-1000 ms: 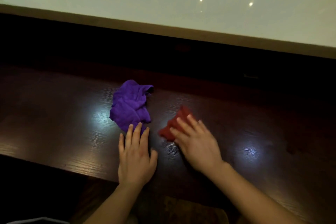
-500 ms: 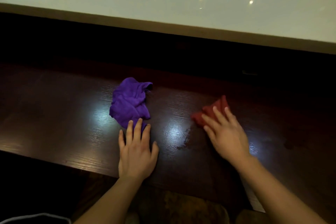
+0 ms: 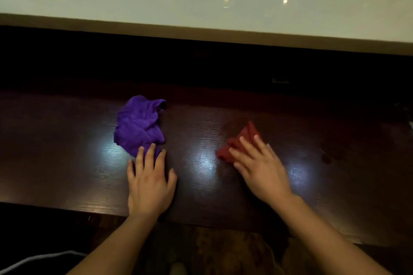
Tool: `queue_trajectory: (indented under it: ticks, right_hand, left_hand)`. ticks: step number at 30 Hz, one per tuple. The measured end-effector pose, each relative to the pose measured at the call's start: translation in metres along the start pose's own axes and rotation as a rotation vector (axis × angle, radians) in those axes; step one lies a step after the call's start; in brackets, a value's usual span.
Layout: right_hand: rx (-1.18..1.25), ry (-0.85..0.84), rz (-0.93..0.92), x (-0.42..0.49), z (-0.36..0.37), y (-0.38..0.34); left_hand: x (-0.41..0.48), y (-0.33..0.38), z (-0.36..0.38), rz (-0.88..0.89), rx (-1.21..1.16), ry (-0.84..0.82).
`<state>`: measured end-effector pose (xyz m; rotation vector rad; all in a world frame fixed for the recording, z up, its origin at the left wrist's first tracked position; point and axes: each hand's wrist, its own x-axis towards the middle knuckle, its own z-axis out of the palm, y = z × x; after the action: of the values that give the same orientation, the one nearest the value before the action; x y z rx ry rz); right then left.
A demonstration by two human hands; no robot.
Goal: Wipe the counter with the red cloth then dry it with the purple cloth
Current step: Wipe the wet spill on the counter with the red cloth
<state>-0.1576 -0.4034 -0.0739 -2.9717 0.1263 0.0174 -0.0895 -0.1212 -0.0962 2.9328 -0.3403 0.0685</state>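
Red cloth [image 3: 240, 143] lies bunched on the dark wooden bench [image 3: 67, 152], right of the middle and about midway between the near and far edges. The right hand [image 3: 261, 169] lies flat on top of it, fingers spread and pressing down rather than curled round it, so only the cloth's far and left parts show past the fingertips. The purple cloth [image 3: 139, 125] sits crumpled left of the middle, well apart from the red one. The left hand [image 3: 149, 185] rests palm down near the bench's near edge, fingers extended and holding nothing; its fingertips touch the near edge of the purple cloth. Bright glossy patches of reflected light show on the bench between the two hands. Beyond the far edge runs a pale raised ledge [image 3: 201, 6].
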Motion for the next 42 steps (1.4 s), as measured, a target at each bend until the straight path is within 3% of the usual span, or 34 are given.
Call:
queue_trajectory:
  ticks: [3,7,11,15,18,24,26,29,32,34,36,38,42]
  right_hand:
    - [0.037,0.011,0.207,0.016,0.002,-0.013]
    - [-0.022,0.029,0.018,-0.030,0.010,-0.036]
    - [-0.014,-0.019,-0.102,-0.078,0.006,-0.005]
    - [0.001,0.023,0.197,-0.044,-0.010,0.040]
    - [0.050,0.000,0.402,-0.012,-0.009,0.025]
    - [0.012,-0.010,-0.030,-0.078,0.002,-0.002]
    - [0.011,-0.021,0.017,-0.100,-0.004,0.025]
    - [0.030,0.053,0.292,-0.102,-0.011,0.072]
    - [0.071,0.021,0.486,-0.081,-0.018,0.081]
    - [0.049,0.025,0.383,-0.090,-0.014,0.070]
    - [0.005,0.045,0.168,-0.115,-0.010,0.068]
    - [-0.044,-0.010,0.065,-0.132,-0.014,0.090]
    - [0.001,-0.004,0.303,-0.121,-0.027,0.130]
  left_hand:
    - [-0.002,0.002,-0.001,0.006,-0.011,0.011]
    - [-0.002,0.003,-0.005,0.007,-0.019,-0.003]
    - [-0.002,0.003,-0.006,0.019,-0.025,-0.016]
    - [-0.002,0.005,-0.008,0.042,0.003,-0.034]
    - [-0.004,0.005,-0.007,0.078,0.022,-0.020]
    - [-0.006,0.013,-0.009,0.249,0.061,0.014]
    - [-0.010,0.032,-0.012,0.311,0.047,0.001]
    - [-0.017,0.076,-0.009,0.360,-0.010,-0.030]
    - [-0.019,0.116,0.001,0.259,-0.031,-0.142]
    - [-0.020,0.128,0.007,0.175,-0.004,-0.191]
    - [-0.018,0.135,0.011,0.144,0.012,-0.163]
    - [-0.016,0.137,0.014,0.139,0.031,-0.139]
    - [-0.015,0.137,0.016,0.172,0.087,-0.151]
